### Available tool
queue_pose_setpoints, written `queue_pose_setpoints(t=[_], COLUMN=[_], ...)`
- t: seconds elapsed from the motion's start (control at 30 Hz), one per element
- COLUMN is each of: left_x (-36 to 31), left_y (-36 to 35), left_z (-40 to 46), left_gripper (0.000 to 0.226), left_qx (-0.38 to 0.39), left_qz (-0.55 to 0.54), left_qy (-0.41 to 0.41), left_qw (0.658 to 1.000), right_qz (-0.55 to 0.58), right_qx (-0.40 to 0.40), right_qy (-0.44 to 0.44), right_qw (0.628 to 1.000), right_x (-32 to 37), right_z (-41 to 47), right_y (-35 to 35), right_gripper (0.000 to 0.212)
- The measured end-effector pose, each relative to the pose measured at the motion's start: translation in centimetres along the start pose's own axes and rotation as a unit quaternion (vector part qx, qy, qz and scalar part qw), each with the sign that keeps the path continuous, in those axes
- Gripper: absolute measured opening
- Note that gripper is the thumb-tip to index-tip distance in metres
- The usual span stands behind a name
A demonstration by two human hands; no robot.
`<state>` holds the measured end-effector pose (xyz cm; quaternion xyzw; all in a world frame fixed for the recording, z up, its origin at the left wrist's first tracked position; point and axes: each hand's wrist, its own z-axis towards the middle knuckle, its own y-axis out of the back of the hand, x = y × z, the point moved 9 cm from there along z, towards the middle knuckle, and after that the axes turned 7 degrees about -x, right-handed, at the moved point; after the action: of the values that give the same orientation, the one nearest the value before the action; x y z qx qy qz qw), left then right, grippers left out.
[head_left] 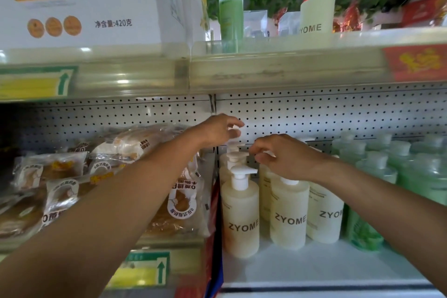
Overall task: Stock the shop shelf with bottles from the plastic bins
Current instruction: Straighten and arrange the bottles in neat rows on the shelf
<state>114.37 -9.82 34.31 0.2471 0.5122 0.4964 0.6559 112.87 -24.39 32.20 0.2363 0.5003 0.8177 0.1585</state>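
Both forearms reach over the shelf [314, 271] front to upright cream pump bottles [240, 215]: left hand [215, 132] fingers pinching a rear pump head directly below, right hand [287, 157] nearer, fingers curled on another.

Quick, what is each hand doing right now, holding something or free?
Left hand: pinches a white pump head at the back of the row.
Right hand: fingers curled over a pump bottle's top; grip cannot be told.

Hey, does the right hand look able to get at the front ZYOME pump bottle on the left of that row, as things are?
Probably yes. The right hand is up at the pump heads just behind it, and the front ZYOME bottle stands at the shelf front with nothing before it. The left hand is higher and further back, out of the way.
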Motion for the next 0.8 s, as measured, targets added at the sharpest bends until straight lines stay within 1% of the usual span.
queue_pose_setpoints(t=[0.07, 0.1, 0.17, 0.23, 0.27, 0.33, 0.4, 0.43, 0.5, 0.53, 0.63, 0.7, 0.8], left_x=[-2.3, -3.3, -4.3, -4.5, -4.3, -3.9, -3.7, -3.7, -3.7, -3.7, -3.6, -3.7, -3.9], left_y=[2.1, 2.5, 1.6, -0.1, -0.9, -1.8, -2.0, -2.1, -1.9, -1.8, -1.3, -1.2, -1.3], left_z=[-2.8, -4.5, -7.9, -9.9, -10.3, -10.4, -10.2, -10.2, -10.3, -10.5, -11.2, -11.3, -11.3], left_gripper=[0.029, 0.027, 0.025, 0.031, 0.035, 0.037, 0.035, 0.032, 0.031, 0.033, 0.042, 0.043, 0.043], left_qx=[-0.037, -0.032, 0.022, 0.078, 0.088, 0.073, 0.044, 0.038, 0.043, 0.051, 0.072, 0.070, 0.069], left_qz=[-0.058, -0.069, -0.046, 0.003, 0.021, 0.039, 0.054, 0.059, 0.049, 0.033, 0.004, 0.016, 0.026], left_qy=[-0.039, -0.056, -0.072, -0.063, -0.056, -0.041, -0.034, -0.033, -0.034, -0.029, -0.013, -0.013, -0.006], left_qw=[0.997, 0.996, 0.996, 0.995, 0.994, 0.996, 0.997, 0.997, 0.997, 0.998, 0.997, 0.997, 0.997], right_qz=[0.006, 0.008, -0.006, -0.055, -0.083, -0.113, -0.113, -0.110, -0.098, -0.096, -0.103, -0.099, -0.058], right_qx=[-0.029, -0.032, -0.001, 0.042, 0.052, 0.056, 0.049, 0.046, 0.031, 0.018, -0.023, -0.023, -0.020], right_qy=[0.009, 0.018, 0.034, 0.042, 0.048, 0.056, 0.055, 0.049, 0.036, 0.032, 0.002, -0.027, -0.051], right_qw=[1.000, 0.999, 0.999, 0.997, 0.994, 0.990, 0.991, 0.992, 0.994, 0.995, 0.994, 0.994, 0.997], right_x=[0.2, 0.3, 0.7, 1.0, 1.3, 1.6, 1.8, 1.6, 1.2, 1.0, -0.5, -1.4, -2.4], right_z=[-1.1, -1.7, -2.6, -3.2, -3.3, -3.4, -3.4, -3.5, -3.7, -3.8, -4.1, -4.4, -4.5], right_y=[0.9, 1.1, 0.7, -0.4, -0.8, -1.5, -1.5, -1.3, -0.7, -0.3, 0.9, 1.0, 0.6], right_gripper=[0.027, 0.027, 0.030, 0.034, 0.035, 0.036, 0.041, 0.043, 0.036, 0.034, 0.037, 0.038, 0.037])
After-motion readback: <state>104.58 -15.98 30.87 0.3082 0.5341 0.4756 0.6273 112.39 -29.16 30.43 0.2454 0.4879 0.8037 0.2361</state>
